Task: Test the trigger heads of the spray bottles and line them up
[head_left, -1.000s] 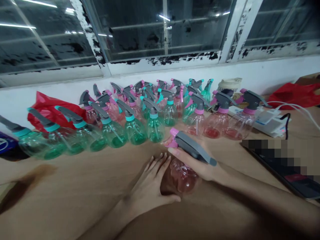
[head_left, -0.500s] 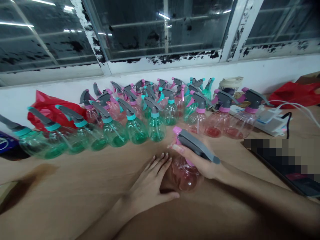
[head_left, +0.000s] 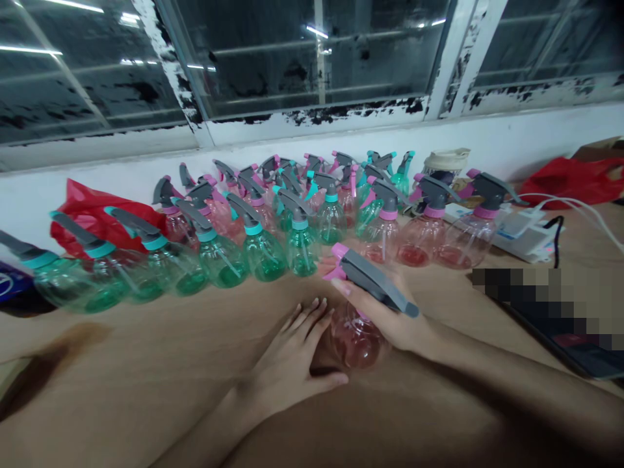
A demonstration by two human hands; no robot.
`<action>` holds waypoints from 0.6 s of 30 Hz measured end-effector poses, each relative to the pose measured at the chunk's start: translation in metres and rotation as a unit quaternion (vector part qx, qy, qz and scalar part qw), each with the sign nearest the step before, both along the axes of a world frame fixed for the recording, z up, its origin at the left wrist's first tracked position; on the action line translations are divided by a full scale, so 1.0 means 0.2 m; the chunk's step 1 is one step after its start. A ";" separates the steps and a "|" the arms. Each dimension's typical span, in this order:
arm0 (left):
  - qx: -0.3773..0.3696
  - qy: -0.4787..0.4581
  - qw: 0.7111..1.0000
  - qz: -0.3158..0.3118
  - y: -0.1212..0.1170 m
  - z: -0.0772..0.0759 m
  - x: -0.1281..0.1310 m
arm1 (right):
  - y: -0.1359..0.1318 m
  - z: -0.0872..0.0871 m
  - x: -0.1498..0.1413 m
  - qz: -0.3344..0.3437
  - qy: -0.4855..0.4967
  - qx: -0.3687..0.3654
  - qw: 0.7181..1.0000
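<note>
Currently, right hand (head_left: 397, 325) wrapped round the neck of a pink spray bottle (head_left: 358, 341), just under its grey-and-pink spray head (head_left: 375, 279); thumb across the near side, other fingers partly hidden beyond the trigger. Bottle sits front and centre, low over the table (head_left: 146, 370), nozzle aimed away and to the left. Whether its base meets the wood: cannot tell.

Left hand (head_left: 287, 364) released, palm down on the table, fingers spread, thumb out wide. Holds nothing. It lies just beside the held bottle's round body; contact unclear.

Containers: all clear-walled and rounded. Green bottles (head_left: 263, 257) in the front row carry teal collars, deeper green at the base, dip tubes visible in several. Pink bottles (head_left: 414, 250) to their right have pink collars and a redder base. Liquid or tinted plastic, cannot say; same for the held one.

Count: one bottle in hand; six green in the front row; three pink at that row's right end. Behind, a mixed cluster (head_left: 331, 221) of both colours stands toward the wall, too overlapped to number.

Also noted: two red bags, one left (head_left: 107, 221), one right (head_left: 570, 182); one pale lidded cup (head_left: 446, 161) behind the pink trio; one dark flat device (head_left: 541, 331) at right, partly pixelated.
</note>
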State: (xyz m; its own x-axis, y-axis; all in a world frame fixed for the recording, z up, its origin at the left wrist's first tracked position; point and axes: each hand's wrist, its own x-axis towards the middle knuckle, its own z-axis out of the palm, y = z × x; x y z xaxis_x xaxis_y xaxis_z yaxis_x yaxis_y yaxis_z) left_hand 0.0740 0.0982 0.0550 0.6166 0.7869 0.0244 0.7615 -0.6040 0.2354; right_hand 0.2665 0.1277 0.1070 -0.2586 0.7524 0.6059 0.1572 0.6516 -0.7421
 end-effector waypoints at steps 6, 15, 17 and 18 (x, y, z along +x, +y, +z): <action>0.010 0.019 1.000 -0.010 0.00 0.00 0.00 | 0.00 0.02 0.00 0.011 0.001 -0.006 1.000; 0.031 0.010 0.999 -0.016 0.01 -0.03 -0.01 | 0.02 0.00 0.00 0.006 -0.020 -0.033 0.999; 0.034 0.011 0.999 -0.017 0.01 -0.03 -0.02 | 0.03 -0.01 0.00 -0.003 -0.021 -0.047 0.999; 0.033 0.013 0.999 -0.016 0.01 -0.03 -0.02 | 0.03 -0.02 0.00 -0.006 -0.021 -0.053 0.998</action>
State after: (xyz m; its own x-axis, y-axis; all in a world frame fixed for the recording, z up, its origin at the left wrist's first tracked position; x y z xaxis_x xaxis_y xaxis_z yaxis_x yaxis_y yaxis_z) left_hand 0.0706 0.0996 0.0488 0.6424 0.7640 0.0599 0.7470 -0.6417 0.1741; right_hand 0.2672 0.1330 0.1036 -0.2727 0.8148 0.5116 0.1967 0.5678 -0.7993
